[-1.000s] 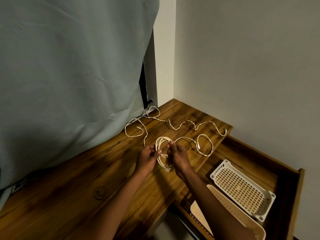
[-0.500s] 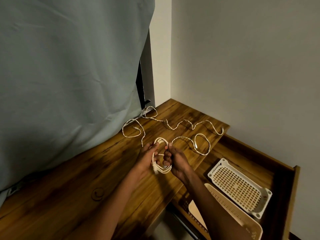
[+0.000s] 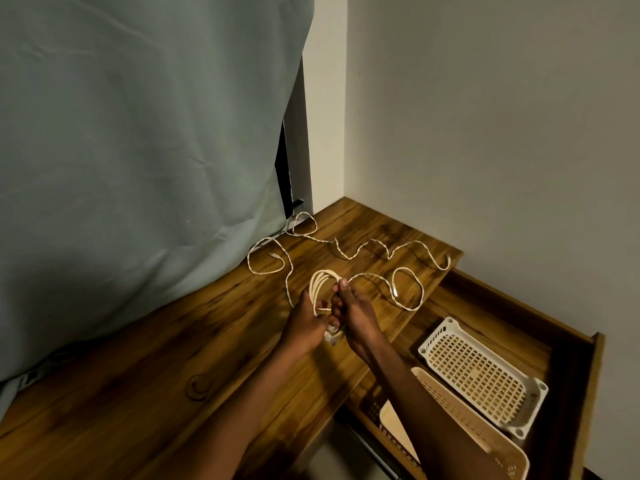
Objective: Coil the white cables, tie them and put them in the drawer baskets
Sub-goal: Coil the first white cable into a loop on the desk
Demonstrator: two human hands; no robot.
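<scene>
Both my hands are over the wooden desk top [image 3: 145,368], working one white cable. My left hand [image 3: 304,327] has its fingers curled round the lower part of the coil [image 3: 320,284], gripping the bundled loops. My right hand [image 3: 353,315] pinches the same cable at the top of the coil, thumb and fingertips closed on it where the loose run leaves the loops. The coil stands between the two hands, several turns visible, and a small pale connector end shows just below my fingers; its exact form I cannot tell. The uncoiled remainder of the cable [image 3: 349,252] lies on the desk beyond my hands, snaking toward the far corner and the grey curtain [image 3: 138,133], with one loop [image 3: 408,289] near the desk's right edge. The drawer [image 3: 571,344] on the right is pulled out. In it sit two perforated baskets side by side: a white basket [image 3: 530,407] and, nearer me, a beige basket [image 3: 485,431] partly hidden by my right forearm.
</scene>
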